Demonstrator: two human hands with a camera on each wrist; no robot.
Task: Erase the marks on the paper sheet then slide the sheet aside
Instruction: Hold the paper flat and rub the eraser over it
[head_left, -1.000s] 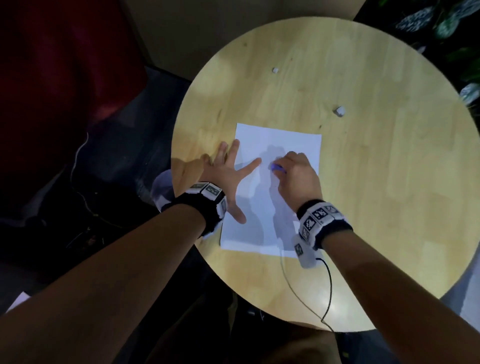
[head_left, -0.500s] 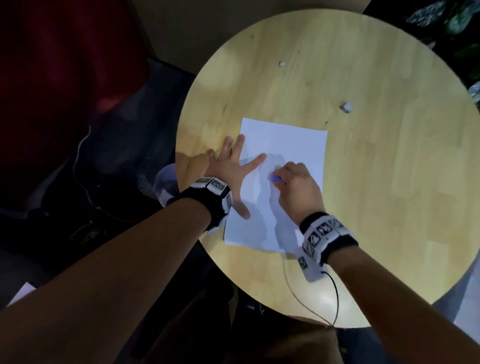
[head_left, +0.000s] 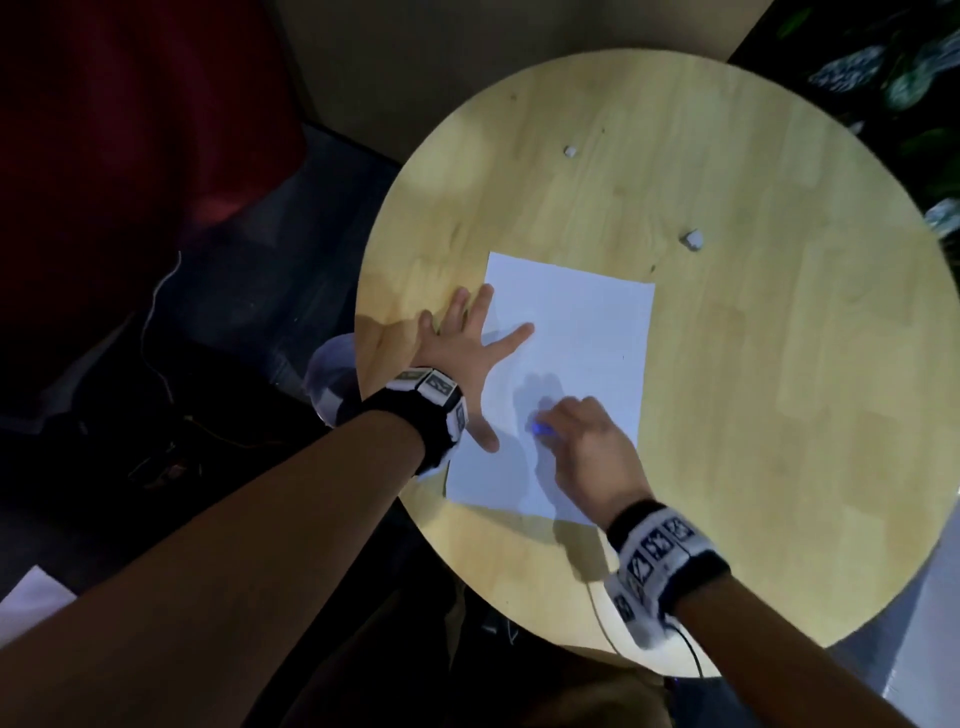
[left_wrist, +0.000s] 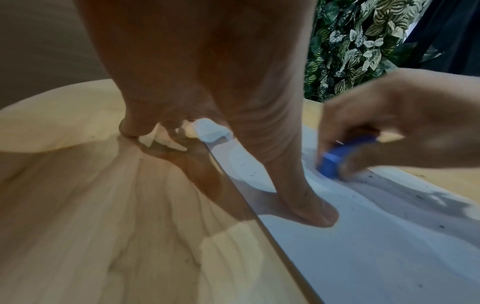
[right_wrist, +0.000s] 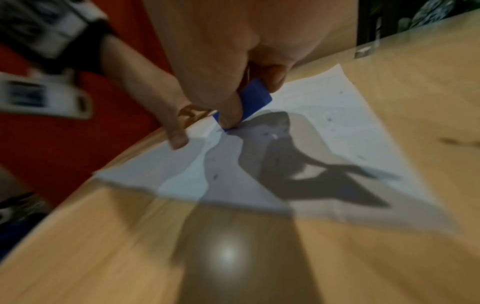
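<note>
A white paper sheet (head_left: 582, 332) lies on the round wooden table (head_left: 779, 415), near its left edge. My left hand (head_left: 467, 348) lies flat with fingers spread, thumb and index finger pressing the sheet's left side, the other fingers on the wood. My right hand (head_left: 582, 441) pinches a blue eraser (head_left: 540, 429) and holds it down on the lower middle of the sheet. In the left wrist view the eraser (left_wrist: 337, 160) touches the paper (left_wrist: 363, 246), with dark crumbs scattered nearby. In the right wrist view, which is blurred, the eraser (right_wrist: 252, 100) sits between thumb and fingers on the sheet (right_wrist: 337, 127).
Two small pale scraps lie on the table, one (head_left: 692, 240) beyond the sheet's far right corner and one (head_left: 570, 151) farther back. A leafy plant (head_left: 883, 62) stands past the table's far right. The table edge runs just left of my left hand.
My right hand has drawn the eraser back toward me, down the sheet. The left hand stays flat on the sheet's left side. The head view has shifted a little.
</note>
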